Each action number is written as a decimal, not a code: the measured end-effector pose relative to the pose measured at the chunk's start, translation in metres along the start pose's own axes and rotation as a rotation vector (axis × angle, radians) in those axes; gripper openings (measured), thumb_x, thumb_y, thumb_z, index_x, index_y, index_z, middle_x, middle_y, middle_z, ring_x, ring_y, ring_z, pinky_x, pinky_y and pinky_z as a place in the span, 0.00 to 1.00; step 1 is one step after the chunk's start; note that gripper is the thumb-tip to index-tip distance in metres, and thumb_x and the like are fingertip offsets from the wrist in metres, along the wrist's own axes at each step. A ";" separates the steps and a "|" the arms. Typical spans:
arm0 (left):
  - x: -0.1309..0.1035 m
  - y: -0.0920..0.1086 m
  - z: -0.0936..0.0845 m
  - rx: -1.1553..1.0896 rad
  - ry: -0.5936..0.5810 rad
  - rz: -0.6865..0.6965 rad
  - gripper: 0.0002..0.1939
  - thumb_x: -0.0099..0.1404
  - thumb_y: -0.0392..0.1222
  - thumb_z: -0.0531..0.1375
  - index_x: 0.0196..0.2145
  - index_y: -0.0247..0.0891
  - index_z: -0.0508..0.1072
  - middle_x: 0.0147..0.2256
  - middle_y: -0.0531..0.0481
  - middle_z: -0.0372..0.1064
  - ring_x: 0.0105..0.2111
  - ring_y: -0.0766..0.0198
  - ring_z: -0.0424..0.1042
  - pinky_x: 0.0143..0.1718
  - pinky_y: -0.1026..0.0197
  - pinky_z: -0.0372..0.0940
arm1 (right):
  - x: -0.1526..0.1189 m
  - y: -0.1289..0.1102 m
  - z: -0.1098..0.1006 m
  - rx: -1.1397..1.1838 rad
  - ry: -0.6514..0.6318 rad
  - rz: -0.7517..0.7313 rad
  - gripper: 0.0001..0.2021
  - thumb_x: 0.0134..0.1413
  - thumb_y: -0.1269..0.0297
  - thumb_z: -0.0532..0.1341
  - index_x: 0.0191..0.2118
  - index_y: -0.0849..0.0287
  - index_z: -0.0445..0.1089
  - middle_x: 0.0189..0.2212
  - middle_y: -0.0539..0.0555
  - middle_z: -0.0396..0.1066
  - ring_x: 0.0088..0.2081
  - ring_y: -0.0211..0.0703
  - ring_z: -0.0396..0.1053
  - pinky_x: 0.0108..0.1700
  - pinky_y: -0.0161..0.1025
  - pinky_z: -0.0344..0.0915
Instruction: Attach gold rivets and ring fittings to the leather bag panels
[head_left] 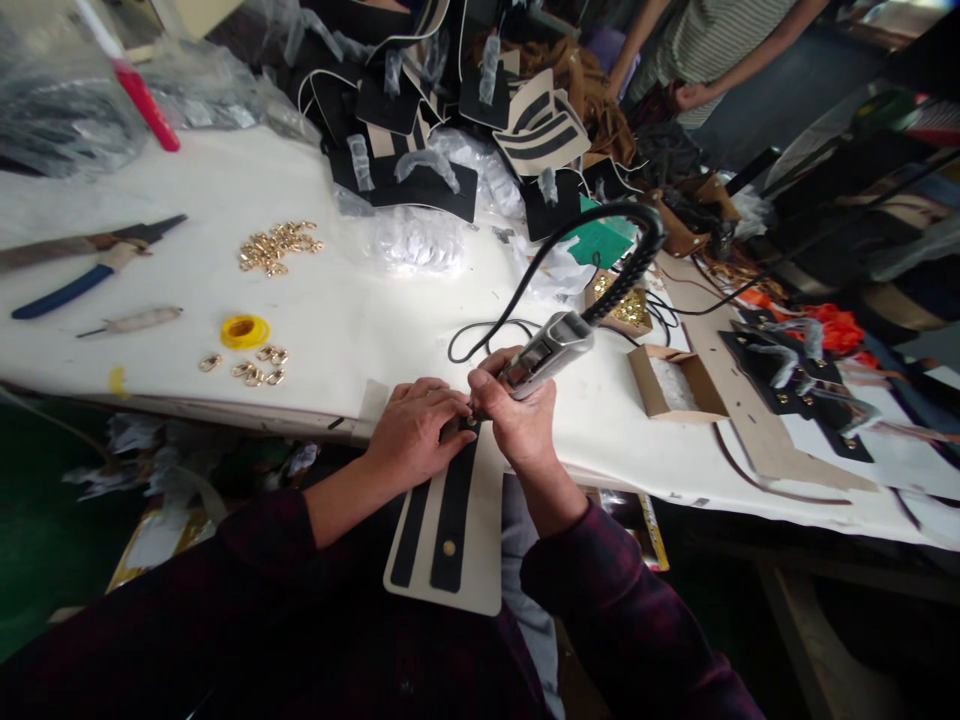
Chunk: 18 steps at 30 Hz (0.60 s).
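Observation:
A cream panel with black strips (484, 545) reaches from the table edge down over my lap, with a gold-coloured fitting near its lower end. My right hand (525, 420) is wrapped round a grey corded electric screwdriver (551, 350). Its tip points down at the upper end of the black strip, beside a small round metal piece. There my left hand (416, 425) grips the panel, thumb and fingers curled close to the tip. The exact contact under the fingers is hidden.
Left on the white table (360, 310) lie gold clasps (277, 247), a yellow tape roll (245, 332), an awl (139, 320) and pliers (97, 265). Black bag pieces (405, 190) pile up behind. Right are small cardboard boxes (679, 385). A co-worker (727, 55) stands beyond.

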<state>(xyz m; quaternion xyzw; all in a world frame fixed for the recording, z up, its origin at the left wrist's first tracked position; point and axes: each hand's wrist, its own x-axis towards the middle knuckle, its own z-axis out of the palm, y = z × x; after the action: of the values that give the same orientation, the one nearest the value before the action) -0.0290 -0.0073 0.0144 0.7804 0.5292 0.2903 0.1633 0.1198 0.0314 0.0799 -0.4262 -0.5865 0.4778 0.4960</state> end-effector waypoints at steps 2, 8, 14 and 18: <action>0.000 0.000 0.000 0.003 0.002 -0.001 0.12 0.67 0.47 0.68 0.48 0.46 0.77 0.54 0.49 0.79 0.58 0.46 0.70 0.55 0.41 0.62 | 0.000 0.001 -0.001 -0.001 -0.009 -0.003 0.18 0.54 0.50 0.73 0.28 0.57 0.70 0.21 0.47 0.67 0.23 0.37 0.64 0.26 0.37 0.63; -0.001 0.000 0.003 0.020 0.020 -0.004 0.14 0.66 0.44 0.68 0.49 0.46 0.77 0.55 0.47 0.78 0.59 0.46 0.70 0.55 0.42 0.63 | 0.002 0.002 -0.005 0.008 -0.066 -0.024 0.23 0.49 0.43 0.75 0.29 0.56 0.69 0.25 0.48 0.69 0.26 0.38 0.66 0.26 0.37 0.64; -0.001 0.000 0.002 0.018 0.018 0.005 0.11 0.66 0.44 0.69 0.46 0.46 0.77 0.52 0.49 0.80 0.58 0.46 0.70 0.54 0.42 0.63 | 0.004 0.009 -0.007 0.035 -0.055 0.005 0.22 0.52 0.43 0.73 0.29 0.56 0.68 0.22 0.47 0.66 0.24 0.38 0.63 0.26 0.37 0.63; -0.001 0.000 0.002 0.012 0.025 0.009 0.11 0.66 0.43 0.69 0.46 0.46 0.78 0.53 0.50 0.79 0.58 0.46 0.70 0.54 0.41 0.63 | 0.007 0.018 -0.011 0.090 -0.095 0.008 0.24 0.48 0.40 0.75 0.32 0.56 0.71 0.24 0.47 0.67 0.25 0.38 0.64 0.27 0.37 0.63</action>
<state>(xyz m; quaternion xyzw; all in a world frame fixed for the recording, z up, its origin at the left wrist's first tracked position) -0.0276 -0.0079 0.0128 0.7802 0.5293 0.2973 0.1506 0.1296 0.0428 0.0637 -0.3826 -0.5856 0.5254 0.4845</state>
